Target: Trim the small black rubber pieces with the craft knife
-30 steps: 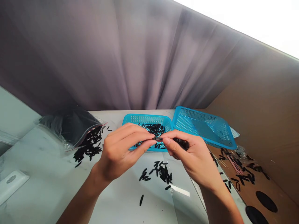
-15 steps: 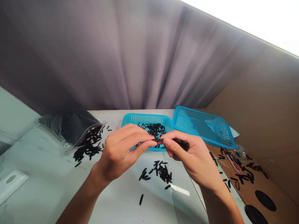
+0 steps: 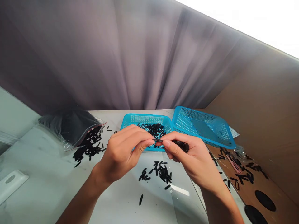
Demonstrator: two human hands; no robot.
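Note:
Between the thumbs and forefingers of both hands is a small, slim black piece (image 3: 158, 140), pointed at its ends. My left hand (image 3: 127, 147) pinches its left end. My right hand (image 3: 184, 151) grips the right end and also keeps a cluster of similar black pieces (image 3: 183, 145) in its palm. Just behind the hands stands a blue perforated basket (image 3: 147, 117) with many such pieces inside, partly hidden by my fingers. Below the hands a loose pile of black pieces (image 3: 164, 174) lies on the white table (image 3: 121, 202), with a single piece (image 3: 141, 199) nearer to me.
On the left, an open clear plastic bag (image 3: 67, 124) spills black pieces (image 3: 88, 147). A second blue basket (image 3: 203, 124) sits at the back right. Right of the table, a brown board (image 3: 247, 193) carries more pieces, a pink tool (image 3: 234, 164) and black ovals (image 3: 265, 200). A white object (image 3: 14, 183) lies far left.
My left hand's fingers have shifted slightly on the held piece, the thumb a little more bent. My right hand has barely moved, and the piles look the same.

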